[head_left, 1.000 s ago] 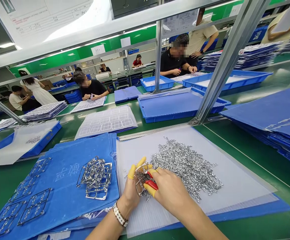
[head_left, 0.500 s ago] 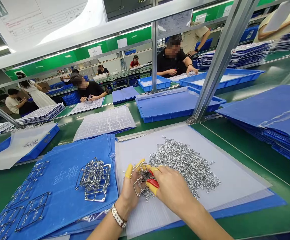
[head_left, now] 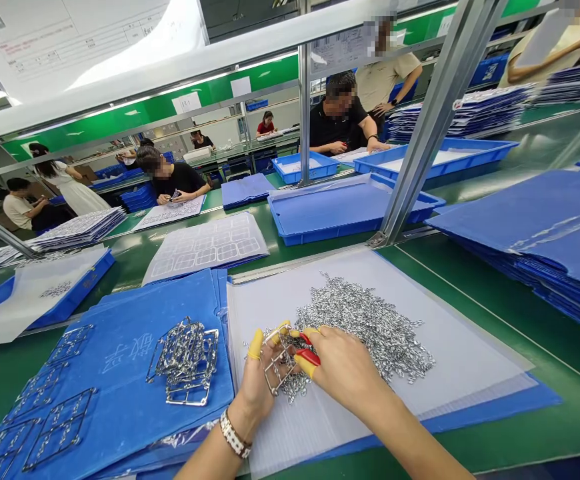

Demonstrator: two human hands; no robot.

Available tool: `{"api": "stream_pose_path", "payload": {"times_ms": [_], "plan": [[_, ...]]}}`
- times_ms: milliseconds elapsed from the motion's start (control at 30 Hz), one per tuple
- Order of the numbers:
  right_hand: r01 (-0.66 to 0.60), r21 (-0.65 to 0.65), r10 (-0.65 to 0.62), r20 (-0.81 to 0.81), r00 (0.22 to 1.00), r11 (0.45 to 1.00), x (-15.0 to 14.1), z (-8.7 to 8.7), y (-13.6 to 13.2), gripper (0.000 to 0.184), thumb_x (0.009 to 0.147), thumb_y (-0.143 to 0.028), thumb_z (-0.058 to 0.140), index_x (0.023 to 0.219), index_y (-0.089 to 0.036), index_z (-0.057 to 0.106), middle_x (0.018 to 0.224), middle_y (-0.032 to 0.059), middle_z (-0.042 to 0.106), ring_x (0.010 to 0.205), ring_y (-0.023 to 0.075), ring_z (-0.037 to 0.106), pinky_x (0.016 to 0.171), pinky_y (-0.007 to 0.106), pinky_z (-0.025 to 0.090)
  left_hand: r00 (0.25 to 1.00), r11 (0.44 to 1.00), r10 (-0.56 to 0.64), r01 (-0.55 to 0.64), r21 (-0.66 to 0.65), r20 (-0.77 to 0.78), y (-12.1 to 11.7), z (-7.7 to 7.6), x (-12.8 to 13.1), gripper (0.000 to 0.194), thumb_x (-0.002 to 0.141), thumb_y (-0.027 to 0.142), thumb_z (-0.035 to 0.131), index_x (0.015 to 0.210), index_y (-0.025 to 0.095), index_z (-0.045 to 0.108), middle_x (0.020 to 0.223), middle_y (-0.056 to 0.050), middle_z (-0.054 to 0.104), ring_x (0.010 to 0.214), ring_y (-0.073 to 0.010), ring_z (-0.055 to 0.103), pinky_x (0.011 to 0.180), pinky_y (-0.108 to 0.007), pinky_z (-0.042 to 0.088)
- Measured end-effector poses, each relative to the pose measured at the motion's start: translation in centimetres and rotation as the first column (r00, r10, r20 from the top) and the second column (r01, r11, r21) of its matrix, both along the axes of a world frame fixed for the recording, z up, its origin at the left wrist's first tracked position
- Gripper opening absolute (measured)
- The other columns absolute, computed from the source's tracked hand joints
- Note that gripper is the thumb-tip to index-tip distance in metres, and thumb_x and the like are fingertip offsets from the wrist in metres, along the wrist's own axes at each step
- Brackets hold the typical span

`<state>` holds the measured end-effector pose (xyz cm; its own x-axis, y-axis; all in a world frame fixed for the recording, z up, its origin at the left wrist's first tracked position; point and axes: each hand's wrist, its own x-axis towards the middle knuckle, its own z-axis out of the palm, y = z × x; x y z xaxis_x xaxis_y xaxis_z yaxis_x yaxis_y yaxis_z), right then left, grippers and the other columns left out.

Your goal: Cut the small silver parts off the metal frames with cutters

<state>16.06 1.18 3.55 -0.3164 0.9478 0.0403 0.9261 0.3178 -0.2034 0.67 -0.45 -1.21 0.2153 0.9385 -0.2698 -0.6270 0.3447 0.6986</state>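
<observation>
Gripping the metal frame [head_left: 279, 365], your left hand [head_left: 256, 383] supports it; your right hand [head_left: 341, 363] grips red-handled pliers [head_left: 308, 353], tips apparently at the frame.

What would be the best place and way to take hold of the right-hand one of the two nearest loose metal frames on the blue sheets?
I'd pinch the right-hand frame by its right rail, from the right and slightly above: that rail is thin, straight and faces away from the neighbouring frame.

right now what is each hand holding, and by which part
Left hand: a silver metal grid frame, by its outer edge. Right hand: a red-handled tool, by its handles.
</observation>
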Motion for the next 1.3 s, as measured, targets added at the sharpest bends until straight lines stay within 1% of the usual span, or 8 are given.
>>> {"api": "stream_pose_path", "payload": {"times_ms": [267,367,467,567,667,900,1167,1300], "plan": [[-0.011,0.038,0.01,0.034,0.999,0.999,-0.1,-0.3,0.0,0.018,0.084,-0.032,0.055,0.092,-0.019,0.065,0.088,0.0084,0.067,0.083,0.0254,0.063,0.07,0.034,0.043,0.995,1.0,0.018,-0.018,0.005,-0.099,-0.2,0.1,0.2,0.053,0.087,0.056,0.043,0.117,0.017,0.064,0.118,-0.01,0.063,0.101,-0.0241,0.056,0.083,-0.034,0.046],[0.012,0.063,-0.015,0.056,0.998,0.998,-0.2,-0.4,-0.3,0.016,0.084,-0.028,0.056,0.094,-0.019,0.065,0.089,0.0086,0.067,0.084,0.0252,0.063,0.071,0.034,0.042,0.999,1.0,-0.001,0.0,-0.03,-0.038,-0.1,0.3,0.1,0.056,0.087,0.057,0.041,0.117,0.015,0.064,0.119,-0.012,0.062,0.096,-0.0227,0.057,0.08,-0.034,0.047],[0.016,0.08,-0.02,0.048,0.999,0.997,0.1,-0.6,-0.8,0.021,0.084,-0.03,0.057,0.099,-0.019,0.064,0.092,0.0091,0.067,0.09,0.0276,0.061,0.074,0.037,0.042,0.998,0.998,-0.003,0.006,-0.055,0.062,0.2,0.7,-0.1,0.059,0.086,0.059,0.04,0.116,0.014,0.063,0.119,-0.014,0.061,0.091,-0.0219,0.059,0.079,-0.035,0.048],[0.01,0.067,-0.012,0.031,0.999,0.998,0.4,-1.1,-1.2,0.026,0.084,-0.037,0.056,0.101,-0.018,0.063,0.095,0.0107,0.067,0.094,0.0296,0.059,0.077,0.04,0.041,0.992,0.999,-0.004,0.009,-0.044,0.129,0.3,1.1,-0.3,0.061,0.085,0.061,0.039,0.116,0.013,0.062,0.121,-0.016,0.06,0.095,-0.0251,0.059,0.08,-0.039,0.048],[0.009,0.028,-0.01,0.033,0.999,1.0,0.3,-1.6,-1.5,0.027,0.085,-0.037,0.053,0.1,-0.018,0.063,0.094,0.0111,0.067,0.092,0.03,0.06,0.075,0.041,0.041,0.989,1.0,0.005,-0.001,-0.028,0.145,0.3,1.4,-0.3,0.063,0.085,0.063,0.038,0.117,0.013,0.061,0.123,-0.017,0.059,0.101,-0.0281,0.059,0.079,-0.038,0.048],[0.012,-0.009,-0.012,0.03,0.999,1.0,-0.5,-1.6,-1.3,0.021,0.083,-0.035,0.055,0.091,-0.018,0.063,0.094,0.0107,0.066,0.094,0.0297,0.059,0.076,0.04,0.039,0.993,0.994,0.104,-0.105,0.017,0.054,0.1,0.7,0.0,0.062,0.084,0.063,0.04,0.118,0.015,0.062,0.125,-0.015,0.059,0.105,-0.0274,0.058,0.082,-0.037,0.047],[0.005,-0.019,-0.004,0.048,0.999,1.0,-0.7,-1.4,-1.2,0.021,0.084,-0.031,0.051,0.095,-0.018,0.063,0.095,0.0109,0.066,0.093,0.029,0.059,0.075,0.039,0.04,0.989,0.989,0.136,-0.132,0.06,-0.061,-0.1,-0.1,0.0,0.063,0.083,0.065,0.042,0.12,0.019,0.061,0.128,-0.011,0.059,0.111,-0.0262,0.055,0.09,-0.035,0.042],[0.001,0.009,-0.002,0.065,0.998,1.0,-0.9,-1.5,-1.2,0.018,0.083,-0.027,0.052,0.092,-0.018,0.064,0.092,0.0104,0.066,0.089,0.0283,0.061,0.072,0.037,0.041,0.983,0.986,0.16,-0.156,0.05,-0.093,-0.1,-0.3,0.1,0.06,0.082,0.064,0.045,0.118,0.019,0.062,0.125,-0.01,0.061,0.111,-0.0255,0.055,0.092,-0.035,0.042]]}}
